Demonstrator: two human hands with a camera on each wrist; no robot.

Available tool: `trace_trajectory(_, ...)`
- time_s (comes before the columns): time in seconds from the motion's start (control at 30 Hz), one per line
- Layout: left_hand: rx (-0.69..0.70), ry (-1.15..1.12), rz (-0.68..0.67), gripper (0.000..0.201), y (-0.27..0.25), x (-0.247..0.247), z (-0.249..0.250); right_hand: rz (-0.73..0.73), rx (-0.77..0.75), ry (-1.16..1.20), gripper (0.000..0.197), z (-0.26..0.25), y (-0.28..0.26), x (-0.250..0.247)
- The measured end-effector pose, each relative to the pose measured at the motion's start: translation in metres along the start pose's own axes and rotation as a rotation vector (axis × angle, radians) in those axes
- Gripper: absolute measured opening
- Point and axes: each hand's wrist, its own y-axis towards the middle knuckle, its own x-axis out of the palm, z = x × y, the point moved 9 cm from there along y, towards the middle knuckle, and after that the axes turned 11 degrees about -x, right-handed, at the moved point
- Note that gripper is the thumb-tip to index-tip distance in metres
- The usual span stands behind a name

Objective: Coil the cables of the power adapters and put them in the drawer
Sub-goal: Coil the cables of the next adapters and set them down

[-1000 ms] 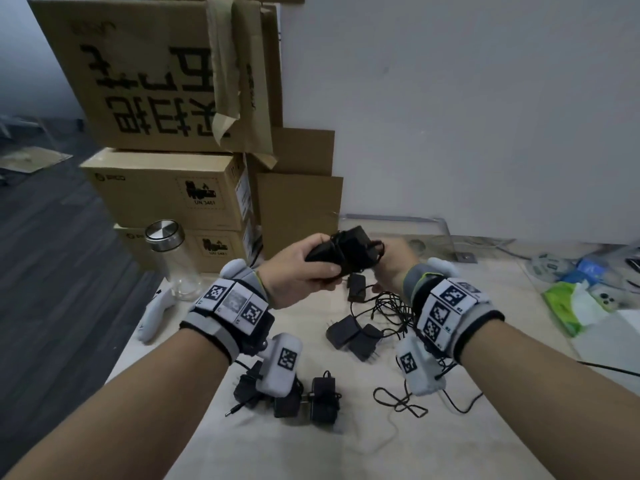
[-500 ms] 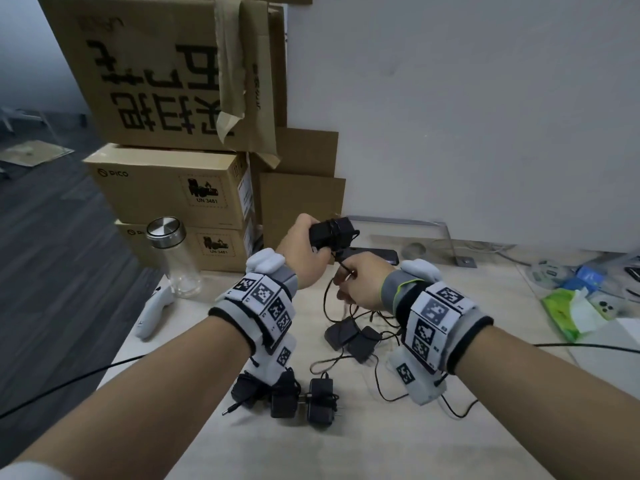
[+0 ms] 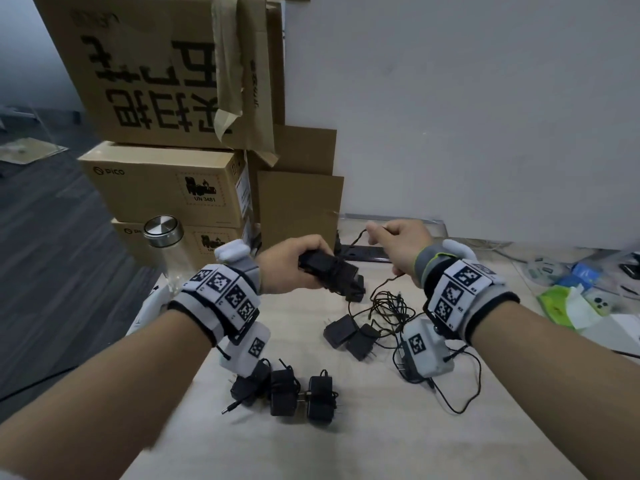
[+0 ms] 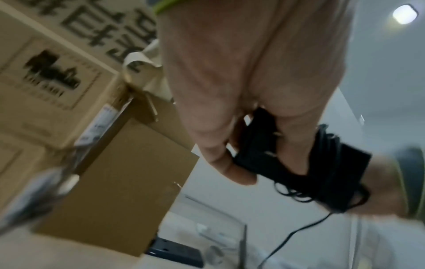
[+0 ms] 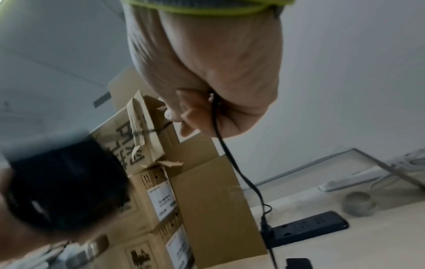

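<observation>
My left hand (image 3: 291,265) grips a black power adapter (image 3: 329,273) above the table, with several turns of thin cable wound round its body (image 4: 331,163). My right hand (image 3: 398,244) pinches that adapter's black cable (image 5: 220,138) to the right of it and holds it raised; the rest of the cable hangs down to the table. Three adapters with coiled cables (image 3: 287,393) lie in a row near the front. Two more adapters (image 3: 349,336) lie in the middle beside a tangle of loose cable (image 3: 388,306). No drawer is in view.
Stacked cardboard boxes (image 3: 166,188) stand at the back left, with a glass bottle (image 3: 166,251) in front of them. A black power strip (image 5: 308,227) lies by the wall. A white controller (image 3: 145,313) lies at the left table edge. Tissues and small items (image 3: 571,303) crowd the right.
My left hand has lowered and tilted the adapter. My right hand has moved up and to the right, drawing the cable out away from the adapter.
</observation>
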Motion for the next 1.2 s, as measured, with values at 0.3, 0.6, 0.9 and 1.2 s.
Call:
trace_trajectory(0.3, -0.204, -0.932, 0.206, 0.021, 0.002, -0.007, 0.003, -0.289, -0.041, -0.156, 0.037, -0.003, -0.022, 0.059)
trace_trajectory(0.6, -0.217, 0.362, 0.442, 0.03, 0.013, -0.022, -0.008, -0.52, -0.236, -0.532, 0.025, -0.031, -0.03, 0.071)
trace_trajectory(0.9, -0.022, 0.36, 0.09, 0.038, 0.009, 0.006, 0.005, -0.308, -0.344, -0.501, 0.027, -0.045, 0.002, 0.036)
trace_trajectory(1.2, -0.012, -0.588, -0.093, 0.038, -0.006, -0.002, 0.009, -0.147, -0.157, 0.136, 0.026, -0.02, 0.005, 0.036)
